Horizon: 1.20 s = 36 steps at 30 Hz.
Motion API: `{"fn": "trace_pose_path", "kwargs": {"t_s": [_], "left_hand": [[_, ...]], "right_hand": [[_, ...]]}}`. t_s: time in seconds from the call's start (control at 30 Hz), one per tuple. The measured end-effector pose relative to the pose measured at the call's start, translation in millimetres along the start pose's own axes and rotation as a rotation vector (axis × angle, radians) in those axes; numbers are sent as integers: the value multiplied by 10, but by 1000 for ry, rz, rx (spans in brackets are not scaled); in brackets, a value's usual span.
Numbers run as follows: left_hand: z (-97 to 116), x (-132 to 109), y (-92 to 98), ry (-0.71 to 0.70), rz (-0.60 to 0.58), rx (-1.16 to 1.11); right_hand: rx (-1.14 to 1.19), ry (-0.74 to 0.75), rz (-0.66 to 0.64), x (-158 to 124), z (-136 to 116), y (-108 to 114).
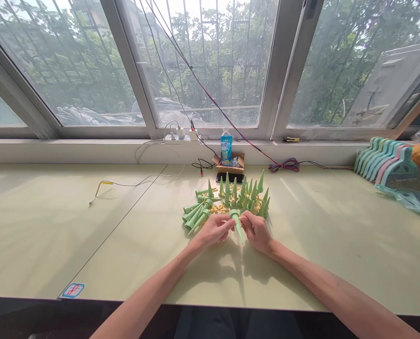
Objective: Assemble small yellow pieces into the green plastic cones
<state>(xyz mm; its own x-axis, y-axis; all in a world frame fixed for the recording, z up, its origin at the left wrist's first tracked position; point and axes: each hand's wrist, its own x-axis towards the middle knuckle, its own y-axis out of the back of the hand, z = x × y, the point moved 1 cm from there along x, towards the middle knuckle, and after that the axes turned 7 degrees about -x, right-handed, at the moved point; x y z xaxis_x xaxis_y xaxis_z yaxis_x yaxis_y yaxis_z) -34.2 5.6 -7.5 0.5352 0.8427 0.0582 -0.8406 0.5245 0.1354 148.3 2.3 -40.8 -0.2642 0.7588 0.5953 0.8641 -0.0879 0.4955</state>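
Note:
My left hand (217, 228) is closed on a green plant watering spike (236, 225), its wide ribbed end up and its point tilted down toward me. My right hand (255, 230) pinches a small yellowish piece (241, 218) against the spike's side; the fingers hide most of it. Just beyond my hands, several green spikes stand point up (227, 186). More green spikes (193, 217) lie on their sides to the left. Small yellowish pieces (218, 208) are scattered among them.
Behind the spikes lie a dark phone (226, 178) and a small cardboard box (240, 162) by a blue-labelled bottle (226, 148). Coiled cable (287, 165) and a power strip (181, 137) are near the window. Plastic hangers (390, 160) stand at right; a thin wire (125, 184) crosses left.

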Motion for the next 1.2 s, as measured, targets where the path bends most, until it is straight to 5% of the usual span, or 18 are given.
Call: {"fn": "trace_pose_path", "kwargs": {"t_s": [0.23, 0.97, 1.2], "left_hand": [[44, -22, -18, -48, 2, -14], [-28, -21, 6, -532, 109, 450], [-92, 5, -2, -539, 182, 522]], "right_hand": [[38, -58, -22, 1, -32, 13], [170, -108, -49, 19, -116, -16], [145, -130, -27, 24, -100, -24]]}}
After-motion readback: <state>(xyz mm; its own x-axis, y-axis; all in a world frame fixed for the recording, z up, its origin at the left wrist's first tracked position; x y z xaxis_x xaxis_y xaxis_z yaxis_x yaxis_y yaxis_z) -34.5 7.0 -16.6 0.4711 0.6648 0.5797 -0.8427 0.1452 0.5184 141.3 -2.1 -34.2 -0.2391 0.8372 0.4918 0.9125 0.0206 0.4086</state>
